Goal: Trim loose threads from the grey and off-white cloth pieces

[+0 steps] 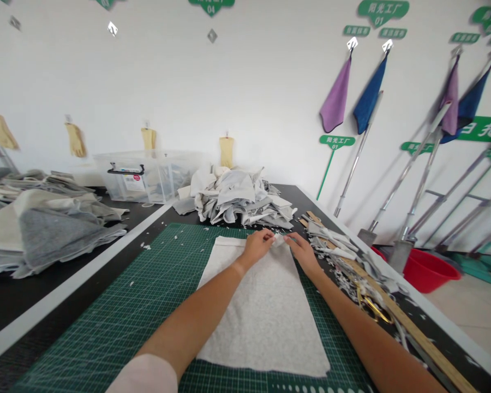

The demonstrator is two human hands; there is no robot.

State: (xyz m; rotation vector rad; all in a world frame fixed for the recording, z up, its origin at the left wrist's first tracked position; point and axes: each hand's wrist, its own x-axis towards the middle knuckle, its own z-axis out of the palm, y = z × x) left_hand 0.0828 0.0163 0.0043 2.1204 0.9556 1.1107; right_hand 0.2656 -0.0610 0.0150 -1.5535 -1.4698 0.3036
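A light grey piece of fabric (265, 311) lies flat on the green cutting mat (118, 305), its long side running away from me. At its far right corner, my left hand (259, 244) and my right hand (301, 251) pinch the gathered edge between them. The corner is bunched and slightly raised, while the far left edge shows a narrow folded strip. Both hands are closed on the same fabric, with fingertips close together. Gold-handled scissors (374, 308) lie to the right among fabric scraps (343, 267).
Behind the mat rises a heap of grey and white cloth pieces (237, 191). A clear plastic box (139, 177) stands at back left, near stacked grey fabric (53, 229). A wooden ruler (417, 333) runs along the right table edge. Beyond it is a red basin (429, 270).
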